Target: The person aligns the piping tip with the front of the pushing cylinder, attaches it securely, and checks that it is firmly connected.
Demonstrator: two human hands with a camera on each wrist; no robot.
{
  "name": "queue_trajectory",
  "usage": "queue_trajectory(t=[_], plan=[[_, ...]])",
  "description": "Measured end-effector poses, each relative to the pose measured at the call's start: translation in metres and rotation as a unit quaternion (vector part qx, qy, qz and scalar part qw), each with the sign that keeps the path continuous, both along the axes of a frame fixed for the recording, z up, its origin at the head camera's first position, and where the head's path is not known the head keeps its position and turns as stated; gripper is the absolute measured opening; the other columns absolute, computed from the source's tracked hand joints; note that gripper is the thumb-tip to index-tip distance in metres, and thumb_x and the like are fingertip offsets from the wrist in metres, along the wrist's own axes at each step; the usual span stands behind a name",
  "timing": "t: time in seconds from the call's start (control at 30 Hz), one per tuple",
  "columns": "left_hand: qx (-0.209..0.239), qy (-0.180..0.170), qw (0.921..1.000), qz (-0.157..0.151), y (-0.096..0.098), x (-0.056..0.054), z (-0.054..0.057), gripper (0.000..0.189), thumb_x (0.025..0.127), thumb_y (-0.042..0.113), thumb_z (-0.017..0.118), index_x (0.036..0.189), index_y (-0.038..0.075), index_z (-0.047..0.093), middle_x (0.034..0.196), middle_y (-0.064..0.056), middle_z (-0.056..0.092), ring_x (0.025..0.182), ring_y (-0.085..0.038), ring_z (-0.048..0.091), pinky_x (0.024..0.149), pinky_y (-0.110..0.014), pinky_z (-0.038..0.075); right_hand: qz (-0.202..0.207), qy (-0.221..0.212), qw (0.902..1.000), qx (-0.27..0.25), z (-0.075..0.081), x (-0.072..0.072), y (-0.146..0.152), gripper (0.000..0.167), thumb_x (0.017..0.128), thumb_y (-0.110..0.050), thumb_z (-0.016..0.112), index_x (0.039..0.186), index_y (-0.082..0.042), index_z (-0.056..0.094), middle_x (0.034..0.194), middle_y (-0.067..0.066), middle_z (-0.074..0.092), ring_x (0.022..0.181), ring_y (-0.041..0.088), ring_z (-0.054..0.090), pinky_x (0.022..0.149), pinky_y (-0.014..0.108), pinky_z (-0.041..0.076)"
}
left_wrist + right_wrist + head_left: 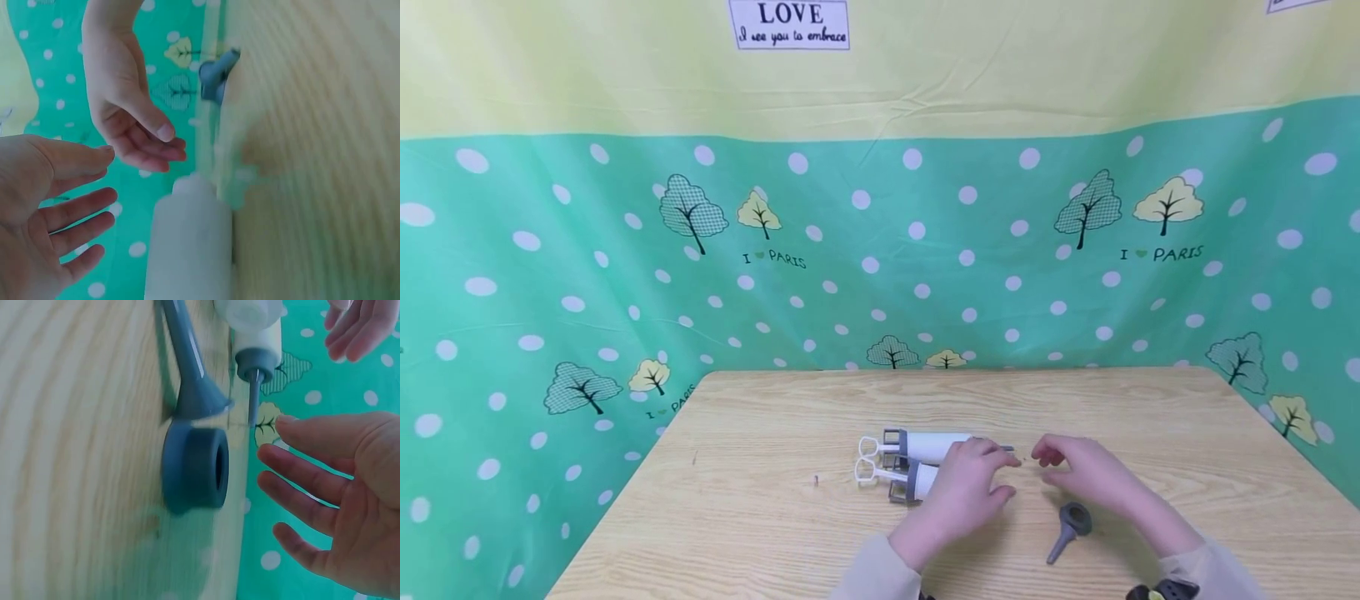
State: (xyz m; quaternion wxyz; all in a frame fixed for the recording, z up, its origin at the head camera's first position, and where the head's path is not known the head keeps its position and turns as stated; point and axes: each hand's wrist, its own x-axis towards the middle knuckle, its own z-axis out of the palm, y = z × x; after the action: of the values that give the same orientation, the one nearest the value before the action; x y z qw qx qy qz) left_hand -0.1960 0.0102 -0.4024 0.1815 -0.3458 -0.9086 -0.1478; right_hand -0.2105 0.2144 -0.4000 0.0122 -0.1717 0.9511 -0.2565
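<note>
Two white plunger tubes lie side by side, with grey collars and white looped handles toward the left. The farther tube (pixel 934 446) ends in a thin grey nozzle (pixel 254 397). The nearer tube (pixel 925 481) is partly hidden by my left hand (pixel 962 492); its whitish end (pixel 190 250) shows no nozzle in the left wrist view. My left hand hovers above it, fingers apart and holding nothing. My right hand (pixel 1086 469) is to the right, its fingers loosely bent around nothing. A loose grey nozzle cap (pixel 1073 521), with a flared spout and thick ring, lies below my right hand.
A light wooden table (pixel 737 517) bears everything. A tiny pinkish bit (pixel 816 480) lies left of the handles. Green and yellow printed cloth (pixel 917 250) hangs behind the table and at its sides.
</note>
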Motion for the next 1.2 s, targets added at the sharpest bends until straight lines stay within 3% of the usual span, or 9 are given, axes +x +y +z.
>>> queue_trajectory(t=[0.13,0.3,0.5,0.63,0.9,1.2], plan=[[-0.016,0.023,0.9995,-0.012,0.009,0.007,-0.004,0.029,0.076,0.034,0.070,0.104,0.026,0.065,0.104,0.010,0.062,0.097,-0.006,0.056,0.083,-0.022,0.041,0.012,-0.017,0.9998,0.003,-0.003,0.005,0.012,0.023,0.074,-0.012,0.069,0.096,-0.012,0.062,0.089,-0.003,0.064,0.085,0.018,0.059,0.075,0.040,0.049],[-0.032,0.030,0.9983,-0.037,0.020,0.014,-0.007,0.028,0.076,0.034,0.070,0.102,0.027,0.066,0.098,0.013,0.062,0.091,-0.001,0.055,0.082,-0.017,0.040,0.065,-0.031,0.9974,0.003,-0.007,0.009,0.026,0.021,0.075,-0.016,0.069,0.094,-0.014,0.062,0.086,-0.007,0.062,0.081,0.014,0.059,0.071,0.034,0.049],[-0.067,-0.026,0.9950,-0.070,0.036,0.018,-0.010,0.030,0.077,0.030,0.068,0.107,0.030,0.064,0.094,0.016,0.062,0.079,0.006,0.053,0.068,-0.006,0.037,0.116,-0.058,0.9914,-0.019,-0.010,0.012,0.039,0.020,0.075,-0.027,0.069,0.093,-0.021,0.062,0.089,-0.013,0.061,0.083,0.010,0.058,0.071,0.029,0.048],[-0.067,-0.065,0.9924,-0.079,0.045,0.019,-0.015,0.029,0.078,0.029,0.069,0.106,0.029,0.065,0.089,0.016,0.061,0.070,0.009,0.047,0.058,-0.004,0.033,0.136,-0.077,0.9871,-0.033,-0.011,0.015,0.045,0.023,0.074,-0.025,0.070,0.095,-0.021,0.062,0.090,-0.013,0.060,0.083,0.008,0.056,0.071,0.027,0.047],[-0.046,-0.127,0.9892,-0.057,0.052,0.017,-0.023,0.027,0.074,0.030,0.072,0.100,0.025,0.067,0.079,0.014,0.058,0.066,0.007,0.045,0.054,-0.006,0.031,0.121,-0.135,0.9826,-0.038,-0.012,0.016,0.048,0.030,0.069,-0.026,0.074,0.097,-0.022,0.062,0.092,-0.010,0.061,0.084,0.005,0.056,0.071,0.026,0.046],[-0.053,-0.147,0.9873,-0.026,0.062,0.020,-0.026,0.026,0.069,0.031,0.077,0.092,0.025,0.067,0.067,0.017,0.046,0.059,0.005,0.037,0.051,-0.009,0.028,0.120,-0.118,0.9852,-0.030,-0.016,0.016,0.047,0.027,0.068,-0.026,0.074,0.091,-0.024,0.062,0.088,-0.012,0.060,0.081,0.003,0.054,0.068,0.023,0.045]])
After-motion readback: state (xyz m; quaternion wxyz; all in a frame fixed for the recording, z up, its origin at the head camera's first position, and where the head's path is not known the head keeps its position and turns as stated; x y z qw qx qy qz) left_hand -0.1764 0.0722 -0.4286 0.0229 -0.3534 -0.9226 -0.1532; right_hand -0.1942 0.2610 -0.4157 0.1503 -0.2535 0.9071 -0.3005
